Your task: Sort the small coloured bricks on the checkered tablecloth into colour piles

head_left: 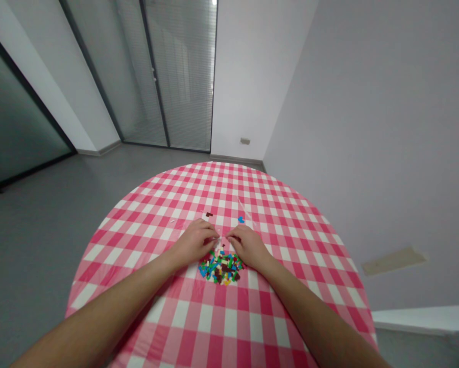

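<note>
While the left hand [198, 239] faces the right hand [247, 244], a bright heap of small pieces [222, 268] lies between the wrists

And here we are at the round table, its tablecloth [198, 317] a bold pink-and-white check, with both forearms reaching in from the near edge, left and right! Look at the hands: the left is half curled, palm down, fingertips bent toward the middle; the right mirrors it, fingers folded inward, tips nearly opposite. They are close, very close, yet a narrow gap shows between them. Is anything pinched in there? The fingertips are too small in view, so I cannot tell what, if anything, either one has hold of.

Now to the heap, just on the near side of those fingertips and between the wrists: green, blue, dark brown, red, yellow and white, all jumbled together on the cloth, with a few bits straggling up toward the gap. Out beyond the left hand's knuckles, well clear of the pile, sits a dark brown piece [209, 214]; over on the other flank, just beyond the right hand, a blue piece [241, 220] lies on the check.

Around the arena: glass panels [183, 76] in dark frames beyond the table, a small wall socket [245, 141] low on the pale wall to their right, and grey floor [41, 220] stretching away on the left side!
</note>
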`<state>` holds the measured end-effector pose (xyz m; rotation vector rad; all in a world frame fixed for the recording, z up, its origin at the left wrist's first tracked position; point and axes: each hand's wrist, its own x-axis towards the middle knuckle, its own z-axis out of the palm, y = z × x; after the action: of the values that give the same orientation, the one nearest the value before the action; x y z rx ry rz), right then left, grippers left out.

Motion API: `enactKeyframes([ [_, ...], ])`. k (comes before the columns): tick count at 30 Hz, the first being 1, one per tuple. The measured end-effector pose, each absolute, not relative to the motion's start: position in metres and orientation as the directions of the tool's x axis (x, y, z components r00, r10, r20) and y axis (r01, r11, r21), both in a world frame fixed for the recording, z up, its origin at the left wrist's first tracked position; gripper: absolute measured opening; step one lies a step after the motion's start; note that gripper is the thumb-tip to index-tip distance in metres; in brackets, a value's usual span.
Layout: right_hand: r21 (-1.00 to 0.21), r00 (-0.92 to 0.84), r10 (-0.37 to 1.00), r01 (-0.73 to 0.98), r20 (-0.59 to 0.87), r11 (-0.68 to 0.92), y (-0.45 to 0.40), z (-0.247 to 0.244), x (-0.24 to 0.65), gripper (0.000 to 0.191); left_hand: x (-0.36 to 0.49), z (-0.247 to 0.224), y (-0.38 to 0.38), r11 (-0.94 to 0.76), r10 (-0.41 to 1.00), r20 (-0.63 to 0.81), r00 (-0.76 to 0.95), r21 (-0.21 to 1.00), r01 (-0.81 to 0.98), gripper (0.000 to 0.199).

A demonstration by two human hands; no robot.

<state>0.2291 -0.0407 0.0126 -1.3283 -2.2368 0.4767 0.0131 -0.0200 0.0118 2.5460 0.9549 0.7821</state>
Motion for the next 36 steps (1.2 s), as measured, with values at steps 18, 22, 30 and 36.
enactKeyframes([
  [18,-0.613,-0.387,0.876,0.629,0.287,0.478,-0.046,0.019,0.223,0.009,0.015,0.012,-0.023,-0.760,0.642,0.450,0.621,0.476,0.441,0.009],
  [22,-0.654,-0.358,0.894,0.613,0.271,0.444,-0.047,0.021,0.221,0.012,0.015,0.011,-0.023,-0.772,0.632,0.495,0.596,0.464,0.434,0.006],
  [30,-0.678,-0.349,0.891,0.582,0.291,0.449,-0.048,0.022,0.220,0.014,0.016,0.012,-0.023,-0.751,0.658,0.479,0.581,0.477,0.457,0.008],
  [36,-0.687,-0.282,0.901,0.584,0.329,0.433,-0.047,0.021,0.225,0.019,-0.004,0.014,-0.003,-0.633,0.771,0.475,0.425,0.492,0.597,0.013],
])
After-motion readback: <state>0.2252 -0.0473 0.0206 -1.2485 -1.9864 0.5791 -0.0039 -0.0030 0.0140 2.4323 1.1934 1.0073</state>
